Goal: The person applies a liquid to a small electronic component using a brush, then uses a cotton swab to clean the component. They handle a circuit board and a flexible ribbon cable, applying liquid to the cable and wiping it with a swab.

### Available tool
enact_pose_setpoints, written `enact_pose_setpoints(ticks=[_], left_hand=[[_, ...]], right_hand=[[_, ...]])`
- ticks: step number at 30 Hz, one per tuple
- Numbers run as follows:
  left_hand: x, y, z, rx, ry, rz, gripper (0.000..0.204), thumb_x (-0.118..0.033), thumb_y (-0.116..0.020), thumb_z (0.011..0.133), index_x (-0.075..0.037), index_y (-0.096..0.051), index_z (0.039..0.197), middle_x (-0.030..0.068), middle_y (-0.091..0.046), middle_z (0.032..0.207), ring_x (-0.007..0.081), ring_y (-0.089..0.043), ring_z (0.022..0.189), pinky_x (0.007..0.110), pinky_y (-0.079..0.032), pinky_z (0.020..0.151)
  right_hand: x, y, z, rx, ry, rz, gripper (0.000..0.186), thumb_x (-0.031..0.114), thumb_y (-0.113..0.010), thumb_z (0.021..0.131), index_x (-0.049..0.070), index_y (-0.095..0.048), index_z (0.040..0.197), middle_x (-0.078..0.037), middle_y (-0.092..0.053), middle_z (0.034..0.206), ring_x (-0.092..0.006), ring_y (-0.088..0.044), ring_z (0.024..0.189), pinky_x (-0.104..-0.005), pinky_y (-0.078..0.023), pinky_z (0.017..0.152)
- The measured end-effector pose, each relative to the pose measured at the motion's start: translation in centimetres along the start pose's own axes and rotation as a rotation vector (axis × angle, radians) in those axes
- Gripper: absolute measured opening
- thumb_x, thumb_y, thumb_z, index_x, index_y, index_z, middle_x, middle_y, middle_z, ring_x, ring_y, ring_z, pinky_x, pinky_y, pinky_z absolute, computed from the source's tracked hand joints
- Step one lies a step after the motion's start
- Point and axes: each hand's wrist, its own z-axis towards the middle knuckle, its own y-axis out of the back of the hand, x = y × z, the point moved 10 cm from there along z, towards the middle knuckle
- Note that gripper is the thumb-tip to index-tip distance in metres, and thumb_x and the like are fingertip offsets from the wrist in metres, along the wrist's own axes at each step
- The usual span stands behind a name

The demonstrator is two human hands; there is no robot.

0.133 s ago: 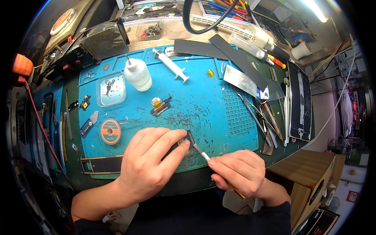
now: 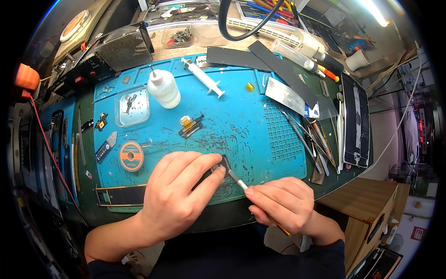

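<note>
My left hand (image 2: pixel 181 190) has its fingers pressed on a small dark part (image 2: pixel 225 162) low in the middle of the blue mat (image 2: pixel 241 125), hiding much of it. My right hand (image 2: pixel 281 207) grips a slim hand tool (image 2: pixel 239 182) with a silver front and a gold-coloured handle, its flat tip at the dark part beside my left fingertips. A small black-and-amber piece (image 2: pixel 190 125) lies above my hands. An orange spool (image 2: pixel 131 157) is left of my left hand, and a long dark strip (image 2: pixel 118 196) lies partly behind it.
A white dropper bottle (image 2: pixel 163 90), a syringe (image 2: pixel 202 76) and a clear tray (image 2: pixel 132 107) stand or lie behind. Metal tools (image 2: pixel 320 139), dark plates (image 2: pixel 285 69) and a black panel (image 2: pixel 355 125) crowd the right side. A black device (image 2: pixel 121 49) sits back left, and a dark cable (image 2: pixel 223 25) hangs overhead.
</note>
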Motion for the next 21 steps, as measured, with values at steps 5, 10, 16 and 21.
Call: enact_pose_setpoints(ticks=[5, 10, 16, 21], left_hand=[[0.04, -0.01, -0.09, 0.005, 0.002, 0.005, 0.031, -0.003, -0.088, 0.08, -0.002, -0.081, 0.11, 0.0115, -0.079, 0.123, 0.0306, -0.074, 0.105, 0.044, -0.058, 0.089], [0.04, -0.03, -0.05, 0.009, 0.004, -0.001, 0.032, -0.004, -0.088, 0.08, -0.002, -0.081, 0.11, 0.0114, -0.078, 0.123, 0.0305, -0.073, 0.106, 0.044, -0.058, 0.09], [0.04, -0.04, -0.1, 0.007, 0.005, 0.0, 0.032, -0.003, -0.088, 0.08, -0.002, -0.081, 0.111, 0.0114, -0.078, 0.123, 0.0306, -0.074, 0.106, 0.045, -0.058, 0.09], [-0.05, 0.08, 0.11, 0.0, 0.009, -0.016, 0.029, -0.002, -0.088, 0.082, 0.0, -0.08, 0.109, 0.0123, -0.078, 0.123, 0.0322, -0.074, 0.106, 0.044, -0.058, 0.09]], right_hand=[[-0.01, 0.05, 0.03, 0.001, -0.01, 0.003, 0.023, 0.012, -0.086, 0.095, -0.002, -0.084, 0.113, -0.008, -0.082, 0.101, -0.0201, -0.079, 0.082, -0.0303, -0.059, 0.065], [0.01, -0.08, 0.01, 0.001, -0.001, -0.009, 0.024, 0.012, -0.086, 0.095, -0.002, -0.084, 0.114, -0.008, -0.082, 0.101, -0.0199, -0.079, 0.083, -0.0299, -0.059, 0.066], [-0.12, 0.02, -0.09, -0.009, -0.019, -0.004, 0.025, 0.014, -0.087, 0.096, -0.002, -0.084, 0.116, -0.009, -0.083, 0.103, -0.0209, -0.079, 0.084, -0.0305, -0.06, 0.067], [-0.23, 0.49, -0.36, -0.054, -0.027, 0.024, 0.026, 0.014, -0.086, 0.097, -0.002, -0.083, 0.117, -0.01, -0.083, 0.101, -0.0223, -0.079, 0.081, -0.0311, -0.061, 0.066]])
